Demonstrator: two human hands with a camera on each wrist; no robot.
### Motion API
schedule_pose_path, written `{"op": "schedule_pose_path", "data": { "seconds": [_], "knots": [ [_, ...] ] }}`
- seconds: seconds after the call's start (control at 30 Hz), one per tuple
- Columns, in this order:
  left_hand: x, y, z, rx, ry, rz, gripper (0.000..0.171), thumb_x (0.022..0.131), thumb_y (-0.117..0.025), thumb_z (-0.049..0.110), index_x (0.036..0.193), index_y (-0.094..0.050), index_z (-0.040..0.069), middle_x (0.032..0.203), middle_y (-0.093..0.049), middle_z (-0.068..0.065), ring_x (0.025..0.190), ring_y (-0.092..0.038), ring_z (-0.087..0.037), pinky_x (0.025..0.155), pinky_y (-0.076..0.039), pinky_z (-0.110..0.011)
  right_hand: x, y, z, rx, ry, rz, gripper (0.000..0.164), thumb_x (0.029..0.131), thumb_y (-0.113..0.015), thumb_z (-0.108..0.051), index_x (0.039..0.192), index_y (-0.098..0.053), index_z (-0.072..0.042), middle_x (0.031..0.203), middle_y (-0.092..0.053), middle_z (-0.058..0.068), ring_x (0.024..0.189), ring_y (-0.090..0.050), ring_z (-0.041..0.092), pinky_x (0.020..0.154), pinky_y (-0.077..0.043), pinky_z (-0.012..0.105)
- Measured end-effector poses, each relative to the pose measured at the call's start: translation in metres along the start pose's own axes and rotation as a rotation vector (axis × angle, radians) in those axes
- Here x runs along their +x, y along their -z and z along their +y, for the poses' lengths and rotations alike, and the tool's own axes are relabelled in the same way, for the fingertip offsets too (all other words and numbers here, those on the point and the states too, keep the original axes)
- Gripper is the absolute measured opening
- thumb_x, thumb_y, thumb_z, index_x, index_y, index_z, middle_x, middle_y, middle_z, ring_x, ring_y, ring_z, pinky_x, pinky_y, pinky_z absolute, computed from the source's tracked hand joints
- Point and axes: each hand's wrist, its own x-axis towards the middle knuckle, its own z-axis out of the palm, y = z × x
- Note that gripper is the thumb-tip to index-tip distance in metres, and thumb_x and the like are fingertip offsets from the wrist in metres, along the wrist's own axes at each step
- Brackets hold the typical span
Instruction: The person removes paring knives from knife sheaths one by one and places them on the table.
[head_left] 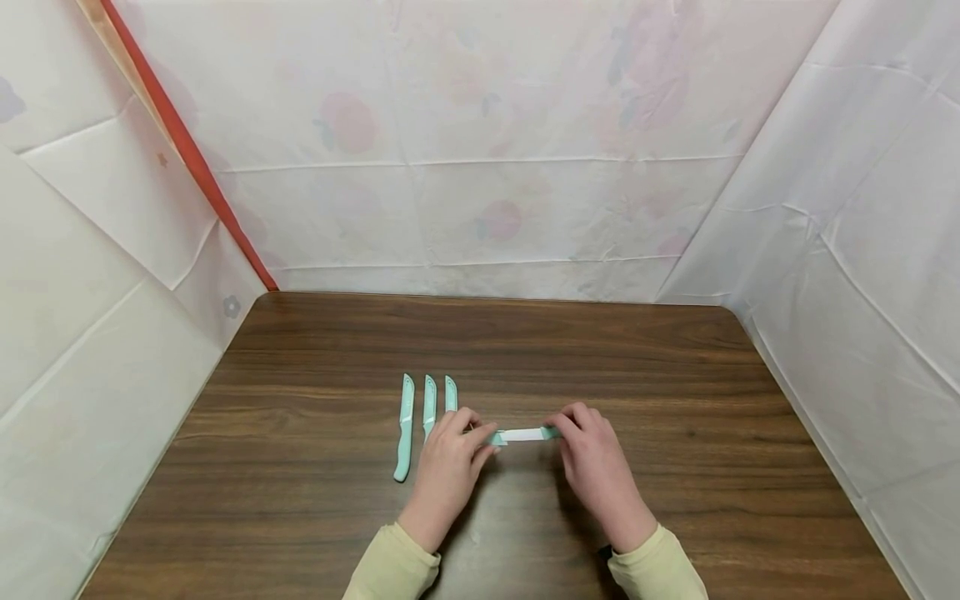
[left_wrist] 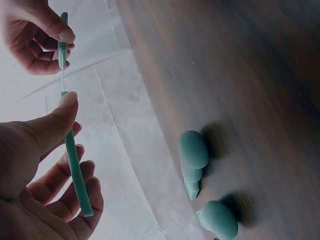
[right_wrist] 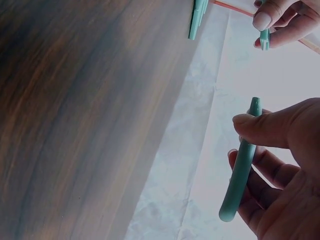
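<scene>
Between both hands is a mint-green knife with a white blade (head_left: 522, 434). My left hand (head_left: 447, 460) pinches one green piece, a slim sheath (left_wrist: 78, 175), between thumb and fingers. It has a slotted end in the right wrist view. My right hand (head_left: 596, 458) pinches the rounded green handle (right_wrist: 239, 180) at the other end. The bare blade spans the gap between the two green pieces. Just left of my left hand, three matching sheathed knives lie side by side: a left knife (head_left: 405, 429), a middle knife (head_left: 429, 400) and a right knife (head_left: 451, 392). My left hand hides the lower parts of the latter two.
The brown wooden table (head_left: 600, 358) reaches back to a pale patterned sheet (head_left: 450, 208). More sheeting hangs along both sides. A red strip (head_left: 187, 150) runs down the back left corner. Light yellow sleeves (head_left: 393, 562) cover the forearms.
</scene>
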Motion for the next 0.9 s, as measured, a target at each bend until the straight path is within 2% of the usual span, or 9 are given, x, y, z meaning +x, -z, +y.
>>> {"op": "schedule_pose_path", "data": {
  "seconds": [0.3,0.6,0.77,0.9],
  "knots": [
    [-0.0008,0.0027,-0.0038,0.005,0.011,-0.007,0.027,0.068,-0.077,0.018,0.094,-0.070,0.014,0.088,-0.050,0.005,0.082,-0.047,-0.013,0.070,-0.041,-0.027,-0.0001,0.0040,0.0032,-0.004,-0.008,0.025,0.032,0.071,-0.061,0.008,0.095,-0.063,-0.013,0.091,-0.049,-0.002,0.081,-0.047,0.020,0.071,-0.040,0.039],
    [-0.0026,0.0030,-0.0059,-0.015,0.032,-0.003,0.027,0.070,-0.076,0.019,0.095,-0.069,0.014,0.089,-0.049,0.005,0.078,-0.047,-0.012,0.066,-0.042,-0.027,-0.0006,0.0056,0.0050,-0.030,-0.017,0.038,0.031,0.070,-0.063,0.006,0.095,-0.063,-0.013,0.091,-0.049,-0.001,0.080,-0.049,0.020,0.071,-0.041,0.040],
    [-0.0039,0.0011,-0.0066,-0.049,0.057,0.016,0.029,0.069,-0.076,0.022,0.095,-0.069,0.014,0.088,-0.050,0.005,0.070,-0.052,-0.008,0.059,-0.044,-0.025,-0.0003,0.0063,0.0051,-0.046,-0.033,0.033,0.029,0.070,-0.064,0.002,0.094,-0.063,-0.013,0.089,-0.050,-0.002,0.077,-0.049,0.019,0.067,-0.042,0.038],
    [-0.0052,0.0005,-0.0052,-0.076,0.075,0.009,0.029,0.069,-0.075,0.025,0.096,-0.069,0.013,0.087,-0.050,0.007,0.064,-0.050,-0.003,0.053,-0.042,-0.020,0.0008,0.0060,0.0032,-0.054,-0.035,0.031,0.028,0.070,-0.067,-0.001,0.094,-0.062,-0.014,0.089,-0.052,-0.004,0.075,-0.050,0.017,0.064,-0.042,0.035]
  ]
}}
